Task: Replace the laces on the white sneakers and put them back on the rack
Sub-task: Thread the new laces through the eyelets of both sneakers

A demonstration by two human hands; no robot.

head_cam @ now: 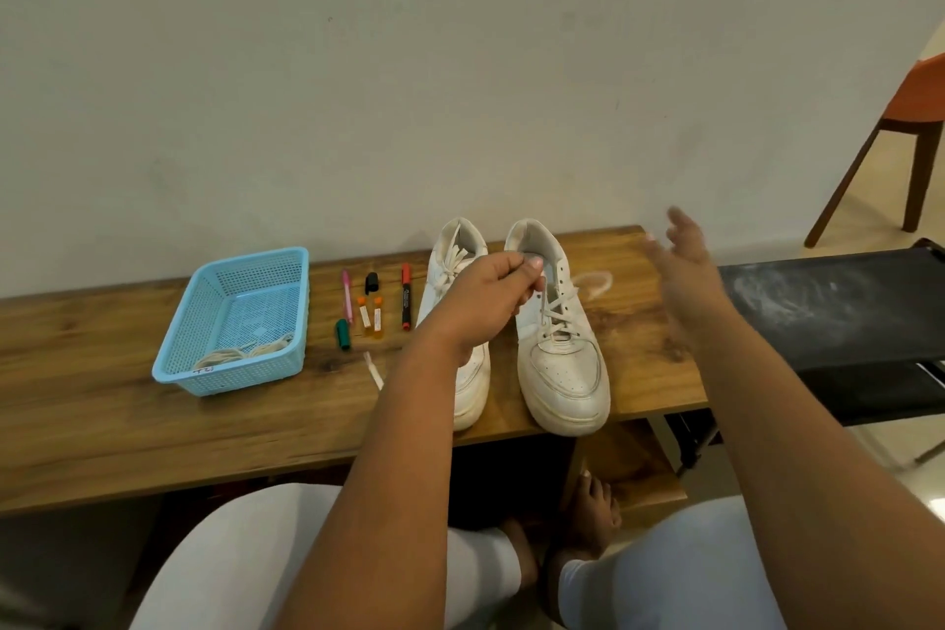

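Note:
Two white sneakers stand side by side on the wooden table [102, 414], toes toward me. The right sneaker [560, 363] is laced only over its lower eyelets. My left arm partly covers the left sneaker [468, 394]. Over the right sneaker's tongue, my left hand [486, 297] pinches the loose end of that sneaker's lace [555, 317]. My right hand [685, 266] hovers open and blurred above the table to the right of the shoes, holding nothing. A coil of off-white laces [245, 353] lies in the blue basket [204, 322]. One lace tip [374, 371] shows beside my left forearm.
Between basket and shoes lie a pink pen [347, 294], a red marker [406, 304], a green marker [343, 334], a black cap [372, 282] and two small orange-capped tubes [370, 317]. A black shoe rack [838, 302] stands right of the table; an orange chair [915, 102] is beyond it.

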